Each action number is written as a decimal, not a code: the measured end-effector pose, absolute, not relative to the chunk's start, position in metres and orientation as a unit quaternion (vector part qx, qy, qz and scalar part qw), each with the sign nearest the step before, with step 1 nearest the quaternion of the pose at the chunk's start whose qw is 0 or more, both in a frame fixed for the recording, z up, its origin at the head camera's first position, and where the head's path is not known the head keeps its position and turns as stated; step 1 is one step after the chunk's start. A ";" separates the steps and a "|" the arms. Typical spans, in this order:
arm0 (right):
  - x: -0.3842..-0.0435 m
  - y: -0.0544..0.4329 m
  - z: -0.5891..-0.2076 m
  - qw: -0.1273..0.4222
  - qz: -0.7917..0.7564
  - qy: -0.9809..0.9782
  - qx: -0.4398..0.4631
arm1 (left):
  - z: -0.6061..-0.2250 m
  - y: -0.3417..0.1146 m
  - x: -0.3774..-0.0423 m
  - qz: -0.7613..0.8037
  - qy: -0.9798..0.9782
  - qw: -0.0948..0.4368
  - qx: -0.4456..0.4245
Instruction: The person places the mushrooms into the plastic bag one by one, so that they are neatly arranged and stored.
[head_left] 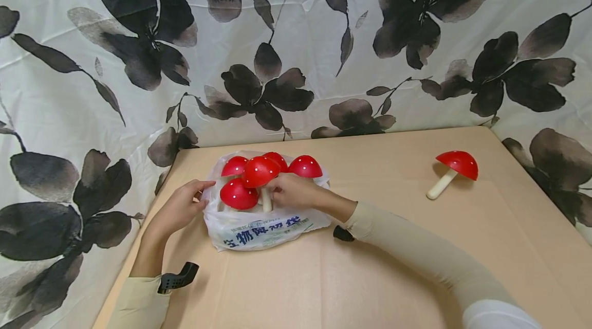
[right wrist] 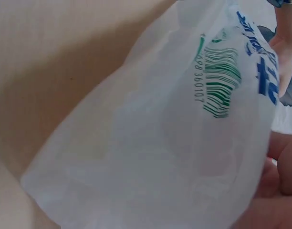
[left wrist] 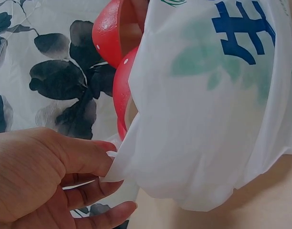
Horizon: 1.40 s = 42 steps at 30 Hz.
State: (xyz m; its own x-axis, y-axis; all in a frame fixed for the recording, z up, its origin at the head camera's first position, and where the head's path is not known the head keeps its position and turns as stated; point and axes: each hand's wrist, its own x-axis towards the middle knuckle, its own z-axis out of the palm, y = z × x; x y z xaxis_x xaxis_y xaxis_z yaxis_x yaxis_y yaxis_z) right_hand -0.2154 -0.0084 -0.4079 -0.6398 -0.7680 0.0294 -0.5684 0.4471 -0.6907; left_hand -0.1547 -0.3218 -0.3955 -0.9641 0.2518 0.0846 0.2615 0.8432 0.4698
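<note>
A white plastic bag [head_left: 273,231] with blue printing lies open on the table, with several red-capped toy mushrooms [head_left: 238,194] in its mouth. My left hand [head_left: 182,208] pinches the bag's left edge between thumb and fingers, seen closer in the left wrist view [left wrist: 46,176]. Reaching in from the right, my right hand [head_left: 296,190] grips the pale stem of a raised toy mushroom [head_left: 261,170]. In the right wrist view the bag [right wrist: 151,143] hides most of the right hand [right wrist: 285,167].
Another toy mushroom [head_left: 455,164] lies on its side at the right of the wooden-coloured table [head_left: 393,175]. Behind the table hangs a white cloth [head_left: 342,82] with dark flowers. A black strap piece [head_left: 178,277] sits at the left wrist.
</note>
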 end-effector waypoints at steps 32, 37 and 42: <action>-0.223 -0.022 -0.385 0.029 -0.291 0.916 -0.276 | -0.396 -0.322 -0.156 -0.257 -0.956 0.009 -0.142; -0.223 -0.015 -0.384 0.070 -0.308 0.906 -0.283 | -0.397 -0.323 -0.157 -0.250 -0.957 0.018 -0.147; -0.222 -0.011 -0.388 0.118 -0.276 0.910 -0.286 | -0.398 -0.322 -0.159 -0.251 -0.957 0.014 -0.145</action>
State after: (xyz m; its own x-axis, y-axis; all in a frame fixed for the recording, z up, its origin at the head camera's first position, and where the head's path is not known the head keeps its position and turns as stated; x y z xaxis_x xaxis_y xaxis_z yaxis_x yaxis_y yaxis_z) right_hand -0.2217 -0.0109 -0.3875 -0.8081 -0.5864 -0.0562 -0.4561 0.6833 -0.5702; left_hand -0.1588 -0.3225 -0.3978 -0.9575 0.2709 0.0988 0.2845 0.8323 0.4757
